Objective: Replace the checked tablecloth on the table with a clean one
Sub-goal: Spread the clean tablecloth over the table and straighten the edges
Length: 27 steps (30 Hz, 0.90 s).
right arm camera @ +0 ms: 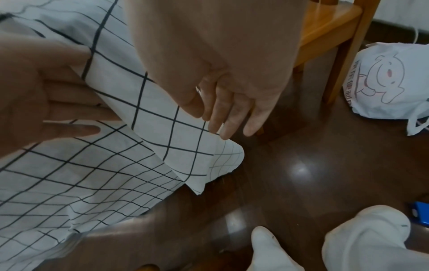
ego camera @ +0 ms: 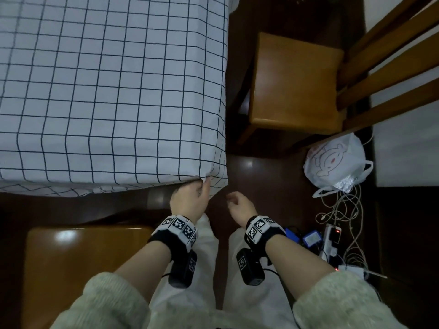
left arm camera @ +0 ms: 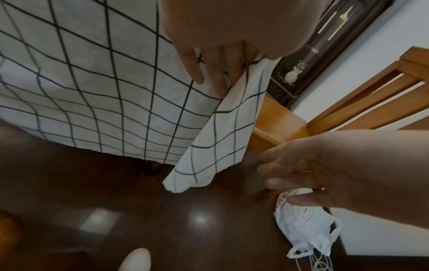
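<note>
Wooden chair (ego camera: 294,84) beside table, 2nd chair seat (ego camera: 78,264) near bottom left. White plastic bag w/ cartoon print (ego camera: 335,162) on dark floor (ego camera: 256,167), tangled cables (ego camera: 342,214) & power strip (ego camera: 332,238) just beside it.

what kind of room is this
Most likely a home dining room: a table under a checked tablecloth, wooden chairs beside it, a pendulum clock against the wall, and a power strip with cables on the dark floor.

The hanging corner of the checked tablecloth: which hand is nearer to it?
Left. The left hand holds the corner fold of the checked tablecloth; the right hand hovers beside it, fingers relaxed, holding nothing.
</note>
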Tool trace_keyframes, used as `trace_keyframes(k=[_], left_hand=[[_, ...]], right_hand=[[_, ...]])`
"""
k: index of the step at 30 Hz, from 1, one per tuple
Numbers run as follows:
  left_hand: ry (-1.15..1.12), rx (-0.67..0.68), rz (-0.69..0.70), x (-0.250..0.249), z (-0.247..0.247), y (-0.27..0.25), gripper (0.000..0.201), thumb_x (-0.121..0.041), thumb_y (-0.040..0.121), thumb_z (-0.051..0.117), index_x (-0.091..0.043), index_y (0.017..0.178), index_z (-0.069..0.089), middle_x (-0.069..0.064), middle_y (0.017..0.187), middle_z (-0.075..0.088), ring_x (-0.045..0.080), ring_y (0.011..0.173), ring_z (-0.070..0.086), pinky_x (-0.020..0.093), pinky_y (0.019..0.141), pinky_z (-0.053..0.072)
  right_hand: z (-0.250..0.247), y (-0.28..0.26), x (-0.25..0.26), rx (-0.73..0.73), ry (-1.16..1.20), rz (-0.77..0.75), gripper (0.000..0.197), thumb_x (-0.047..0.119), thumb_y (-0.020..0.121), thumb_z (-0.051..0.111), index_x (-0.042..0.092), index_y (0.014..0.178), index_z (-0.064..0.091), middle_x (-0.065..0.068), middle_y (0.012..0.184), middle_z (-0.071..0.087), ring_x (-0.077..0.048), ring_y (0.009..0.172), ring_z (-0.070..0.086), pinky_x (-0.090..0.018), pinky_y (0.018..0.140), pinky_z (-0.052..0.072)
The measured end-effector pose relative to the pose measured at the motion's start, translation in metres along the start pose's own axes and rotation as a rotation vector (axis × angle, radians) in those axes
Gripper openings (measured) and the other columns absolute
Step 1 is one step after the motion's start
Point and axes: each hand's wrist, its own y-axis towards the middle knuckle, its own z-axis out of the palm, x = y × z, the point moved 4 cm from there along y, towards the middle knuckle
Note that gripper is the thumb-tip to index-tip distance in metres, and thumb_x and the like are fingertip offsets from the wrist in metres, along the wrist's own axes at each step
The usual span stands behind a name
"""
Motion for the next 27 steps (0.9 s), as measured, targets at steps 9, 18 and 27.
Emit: trace_keyframes(k=[9, 18, 27], left_hand=[[-0.055, 0.077, -0.008, 0.028, 0.027, 0.005, 0.038, -0.049, 0.094, 0.048, -0.019, 0.078, 0.064, -0.007, 0.067, 0.054, 0.016, 0.069, 0.048, 0.029, 0.072, 0.041], [-0.143, 0.034, -0.110, 0.050, 0.068, 0.009, 0.047, -0.047, 0.094, 0.051, -0.017, 0.057, 0.051, 0.005, 0.059, 0.057, 0.023, 0.060, 0.057, 0.034, 0.056, 0.047], [-0.205, 0.011, -0.318, 0.071, 0.111, 0.009, 0.031, -0.044, 0.091, 0.057, -0.018, 0.077, 0.068, 0.005, 0.075, 0.068, 0.023, 0.076, 0.062, 0.028, 0.064, 0.044]], right_hand=[[0.007, 0.014, -0.019, 0.034, -0.029, 0.007, 0.029, 0.018, 0.096, 0.046, 0.018, 0.123, 0.058, -0.001, 0.124, 0.062, -0.017, 0.116, 0.056, -0.023, 0.092, 0.041], [0.004, 0.028, -0.043, 0.086, -0.058, 0.005, 0.029, 0.017, 0.096, 0.045, 0.017, 0.122, 0.058, -0.001, 0.119, 0.065, -0.017, 0.113, 0.059, -0.027, 0.096, 0.044], [0.003, 0.048, -0.059, 0.179, -0.143, -0.043, 0.028, 0.017, 0.096, 0.044, 0.019, 0.121, 0.058, 0.001, 0.120, 0.064, -0.015, 0.112, 0.058, -0.022, 0.093, 0.042]])
